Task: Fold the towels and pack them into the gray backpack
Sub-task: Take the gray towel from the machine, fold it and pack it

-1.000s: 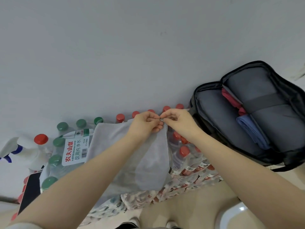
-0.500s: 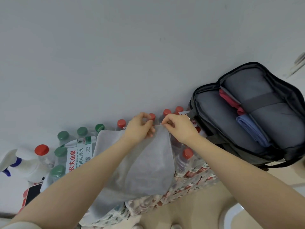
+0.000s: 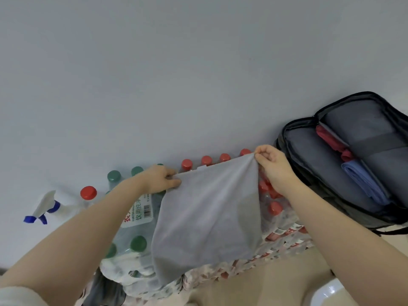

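A light grey towel (image 3: 207, 217) hangs spread over shrink-wrapped packs of water bottles. My left hand (image 3: 162, 178) pinches its upper left corner and my right hand (image 3: 272, 164) pinches its upper right corner, the top edge stretched between them. To the right stands the gray backpack (image 3: 309, 160), unzipped and open against the wall. A folded blue towel (image 3: 364, 186) and a red towel (image 3: 329, 138) lie inside it.
Packs of bottles with green caps (image 3: 138, 242) and red caps (image 3: 274, 208) fill the space under the towel. A white spray bottle with a blue trigger (image 3: 47, 208) stands at the left. A plain grey wall (image 3: 176, 74) is behind everything. Beige floor (image 3: 265, 283) lies below.
My hands, which were pinched together at one point of the towel, have moved apart, the right one toward the backpack, and the towel's top edge is now spread wide.
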